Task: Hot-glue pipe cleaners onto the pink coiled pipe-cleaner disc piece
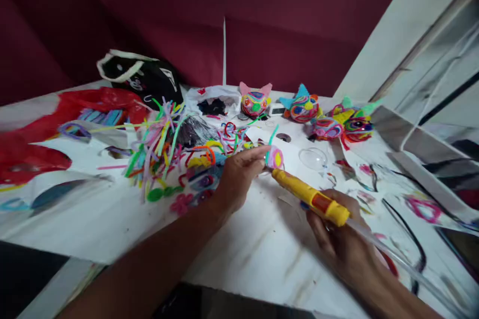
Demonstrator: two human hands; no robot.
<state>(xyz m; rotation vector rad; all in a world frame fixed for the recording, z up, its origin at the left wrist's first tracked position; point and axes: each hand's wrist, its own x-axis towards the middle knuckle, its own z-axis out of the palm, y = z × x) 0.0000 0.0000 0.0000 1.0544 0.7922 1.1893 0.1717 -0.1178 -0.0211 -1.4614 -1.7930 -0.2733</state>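
Note:
Pinched in my left hand (243, 174) is a small pipe-cleaner piece (276, 157), pink and lilac with a yellow centre, and a green strand (273, 137) stands up from it. My right hand (337, 224) is wrapped round a yellow glue gun (307, 195) with a clear glue stick (404, 264) sticking out of its back. The gun's nozzle is at the lower edge of the pink piece; whether they touch is too small to tell.
A bundle of coloured pipe cleaners (160, 144) lies left of centre, near a red plastic bag (37, 162) and a black bag (149, 79). Colourful animal heads (256, 102) line the back. A clear dome (313, 158) and black cable (406, 229) lie to the right.

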